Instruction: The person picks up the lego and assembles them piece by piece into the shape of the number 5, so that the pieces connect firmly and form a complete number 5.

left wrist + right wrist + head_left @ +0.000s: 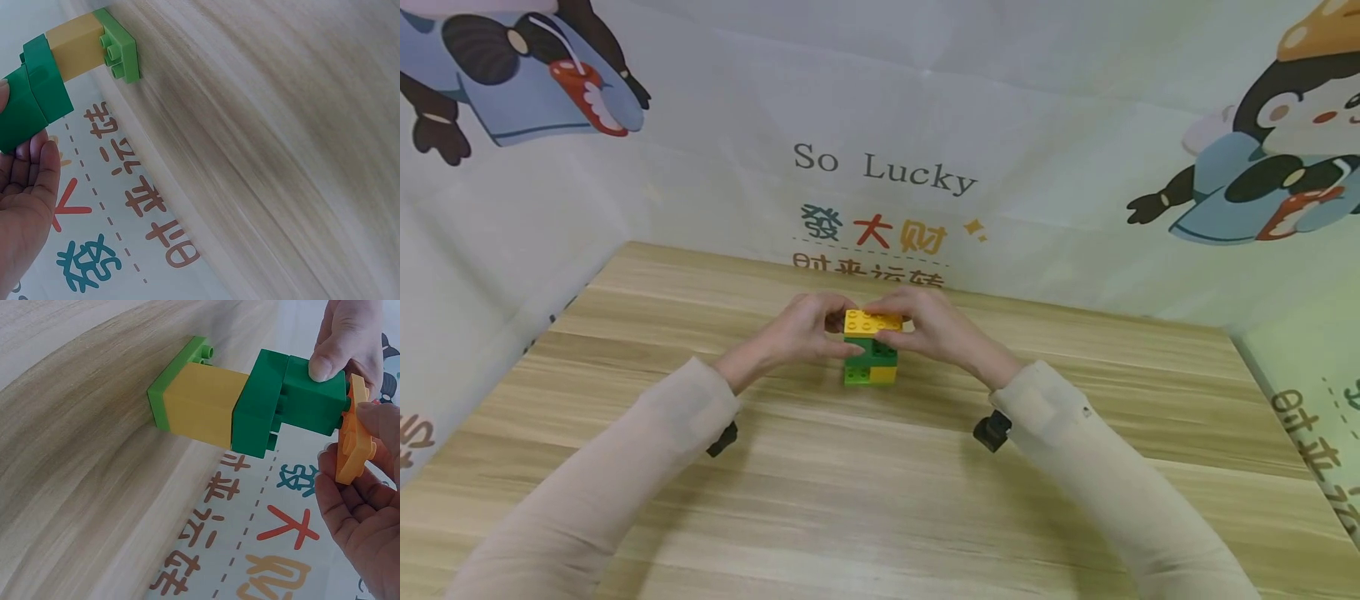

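Yellow plate (354, 450) pinched by right hand (928, 321) overhangs green brick (312, 400) gripped by left hand (805, 327).

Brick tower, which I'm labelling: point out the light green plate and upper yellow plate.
Light green plate (177, 367), right wrist view: its long edge.
Upper yellow plate (872, 323), head view: its studded top.

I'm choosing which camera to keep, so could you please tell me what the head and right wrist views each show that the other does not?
Only the head view shows the pale sleeves and black wrist cameras. Only the right wrist view shows the underside of the flat yellow brick. Both show that brick, the left hand, right hand, dark green bricks, thick yellow brick, light green brick, wooden table and wall writing.
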Action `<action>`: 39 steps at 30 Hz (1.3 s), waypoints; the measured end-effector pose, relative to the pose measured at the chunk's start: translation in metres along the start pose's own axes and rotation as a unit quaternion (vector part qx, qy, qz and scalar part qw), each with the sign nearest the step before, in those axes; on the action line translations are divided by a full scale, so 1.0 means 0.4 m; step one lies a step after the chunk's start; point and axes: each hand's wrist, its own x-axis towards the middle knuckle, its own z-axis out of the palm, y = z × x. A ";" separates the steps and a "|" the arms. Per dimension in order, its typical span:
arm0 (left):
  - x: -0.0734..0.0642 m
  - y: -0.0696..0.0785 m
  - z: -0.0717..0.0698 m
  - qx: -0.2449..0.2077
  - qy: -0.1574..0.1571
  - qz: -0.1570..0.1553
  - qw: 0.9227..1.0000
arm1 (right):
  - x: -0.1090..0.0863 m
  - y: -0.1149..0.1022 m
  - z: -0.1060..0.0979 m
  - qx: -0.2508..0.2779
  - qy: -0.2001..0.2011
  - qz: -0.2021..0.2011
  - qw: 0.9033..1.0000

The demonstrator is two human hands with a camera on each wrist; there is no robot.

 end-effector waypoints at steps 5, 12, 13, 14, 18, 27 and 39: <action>-0.001 0.000 -0.001 0.007 0.001 0.004 1.000 | 0.009 -0.006 -0.005 -0.022 -0.010 -0.015 1.000; 0.000 0.001 0.000 0.008 -0.002 0.001 1.000 | 0.018 -0.021 -0.019 -0.060 -0.030 -0.026 0.997; 0.001 0.001 0.000 0.007 -0.003 0.001 1.000 | 0.019 -0.022 -0.020 -0.061 -0.032 -0.025 0.997; 0.000 0.001 -0.001 0.007 -0.003 0.000 1.000 | 0.019 -0.023 -0.021 -0.062 -0.034 -0.025 0.997; 0.000 0.002 -0.001 0.009 -0.004 0.000 1.000 | 0.020 -0.021 -0.019 -0.060 -0.042 -0.015 0.997; 0.001 -0.002 0.000 0.012 -0.005 0.001 1.000 | 0.013 -0.020 -0.013 -0.060 -0.036 -0.004 0.998; 0.001 -0.004 -0.001 0.005 -0.002 0.011 1.000 | -0.004 -0.003 0.001 -0.045 -0.003 -0.003 0.999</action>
